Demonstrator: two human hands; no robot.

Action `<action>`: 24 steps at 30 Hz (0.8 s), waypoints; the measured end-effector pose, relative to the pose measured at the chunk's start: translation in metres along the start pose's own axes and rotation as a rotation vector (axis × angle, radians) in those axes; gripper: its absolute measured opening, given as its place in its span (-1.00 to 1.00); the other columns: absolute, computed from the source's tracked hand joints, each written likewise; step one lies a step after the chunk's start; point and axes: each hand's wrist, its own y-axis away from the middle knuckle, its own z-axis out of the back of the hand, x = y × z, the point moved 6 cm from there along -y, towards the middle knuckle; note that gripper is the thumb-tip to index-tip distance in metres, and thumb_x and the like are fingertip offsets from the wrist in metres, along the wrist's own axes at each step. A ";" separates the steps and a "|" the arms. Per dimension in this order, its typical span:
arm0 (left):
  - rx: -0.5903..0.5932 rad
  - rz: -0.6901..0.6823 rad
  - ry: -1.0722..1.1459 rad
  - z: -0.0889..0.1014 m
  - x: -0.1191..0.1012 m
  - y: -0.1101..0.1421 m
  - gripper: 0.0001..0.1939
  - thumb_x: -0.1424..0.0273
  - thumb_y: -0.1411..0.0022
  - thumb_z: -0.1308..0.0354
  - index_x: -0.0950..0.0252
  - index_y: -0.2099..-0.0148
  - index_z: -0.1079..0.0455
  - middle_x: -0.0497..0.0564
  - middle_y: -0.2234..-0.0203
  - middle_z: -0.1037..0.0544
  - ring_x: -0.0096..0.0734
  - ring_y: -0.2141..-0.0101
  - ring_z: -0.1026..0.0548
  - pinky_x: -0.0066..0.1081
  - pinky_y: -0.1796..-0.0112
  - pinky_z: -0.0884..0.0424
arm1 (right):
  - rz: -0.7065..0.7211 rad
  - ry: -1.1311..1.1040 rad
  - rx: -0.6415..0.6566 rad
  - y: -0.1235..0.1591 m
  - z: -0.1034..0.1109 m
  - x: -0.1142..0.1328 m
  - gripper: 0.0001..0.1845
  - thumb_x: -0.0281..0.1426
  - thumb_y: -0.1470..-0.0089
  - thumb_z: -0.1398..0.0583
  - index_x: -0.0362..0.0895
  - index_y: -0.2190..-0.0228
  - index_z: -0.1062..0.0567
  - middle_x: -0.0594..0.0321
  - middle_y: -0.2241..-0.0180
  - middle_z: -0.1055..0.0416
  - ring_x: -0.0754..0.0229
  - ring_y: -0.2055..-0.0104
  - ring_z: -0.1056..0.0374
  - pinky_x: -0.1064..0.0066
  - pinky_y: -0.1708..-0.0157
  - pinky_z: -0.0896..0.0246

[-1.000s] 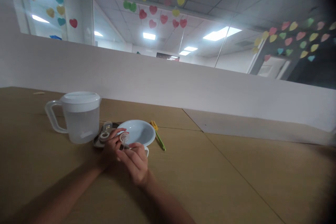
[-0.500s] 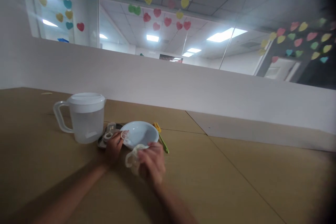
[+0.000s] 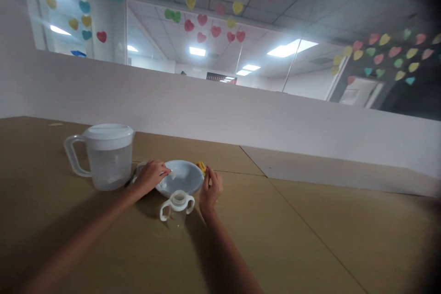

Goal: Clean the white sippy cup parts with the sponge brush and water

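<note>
My left hand (image 3: 153, 175) reaches over the left rim of a white bowl (image 3: 186, 179), its fingers pinched on a small translucent white piece (image 3: 172, 175) whose exact kind is too small to tell. At the bowl's right side my right hand (image 3: 211, 193) is closed around the handle of a brush; only the yellow head (image 3: 201, 166) shows past the fingers. A clear baby bottle (image 3: 177, 213) with two white handles and an uncapped neck stands upright on the table in front of the bowl, between my forearms. Another small whitish piece (image 3: 163, 184) lies inside the bowl.
A lidded translucent pitcher (image 3: 110, 161) stands on the table (image 3: 292, 234) left of the bowl. Beside it a dark tray (image 3: 129, 181) with clear parts is mostly hidden by my left hand. A white wall (image 3: 206, 110) with windows above runs along the back.
My right hand has let go of the bottle and moved up and right to the brush. The left hand has shifted slightly right over the bowl with the small piece.
</note>
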 end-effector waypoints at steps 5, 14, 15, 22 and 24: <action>0.313 -0.023 -0.081 -0.026 -0.009 -0.018 -0.86 0.51 -0.03 -0.19 0.21 0.43 -0.57 0.09 0.42 -0.59 -0.24 0.26 -0.46 -0.26 0.05 -0.16 | 0.011 0.029 0.038 0.005 -0.005 -0.011 -0.55 -0.15 -0.21 0.03 -0.15 0.26 -0.54 0.16 0.41 -0.46 0.18 0.35 -0.28 0.35 0.28 -0.11; 0.324 0.099 0.085 -0.050 0.003 -0.023 -0.77 0.39 -0.09 -0.12 0.20 0.22 -0.56 0.05 0.24 -0.61 -0.30 0.22 -0.53 -0.41 0.12 -0.27 | 0.000 0.276 0.129 0.009 -0.011 -0.035 -0.51 -0.20 -0.23 0.09 -0.17 0.36 -0.54 0.13 0.41 -0.48 0.15 0.37 -0.26 0.33 0.29 0.01; 0.282 0.122 0.108 -0.044 0.006 -0.024 -0.75 0.39 -0.10 -0.09 0.23 0.20 -0.55 0.07 0.21 -0.60 -0.29 0.19 -0.53 -0.41 0.12 -0.28 | 0.002 0.328 0.142 0.009 -0.012 -0.036 -0.52 -0.23 -0.23 0.09 -0.16 0.37 -0.55 0.13 0.41 -0.48 0.15 0.35 -0.26 0.32 0.28 0.03; -0.058 0.204 0.487 0.009 0.001 -0.034 -0.60 0.14 -0.10 -0.04 0.33 0.23 -0.52 0.09 0.34 -0.61 -0.18 0.29 -0.54 -0.34 0.28 -0.40 | 0.056 0.429 0.182 0.012 -0.017 -0.032 -0.53 -0.28 -0.23 0.09 -0.15 0.38 -0.57 0.13 0.44 -0.48 0.14 0.36 -0.26 0.32 0.30 0.09; -0.140 0.215 0.645 0.026 -0.008 -0.033 -0.56 0.10 -0.05 -0.10 0.37 0.23 -0.51 0.09 0.38 -0.61 -0.18 0.31 -0.55 -0.32 0.27 -0.41 | 0.070 0.408 0.190 0.014 -0.018 -0.032 -0.51 -0.28 -0.24 0.11 -0.16 0.38 -0.56 0.13 0.45 -0.48 0.14 0.36 -0.26 0.32 0.31 0.09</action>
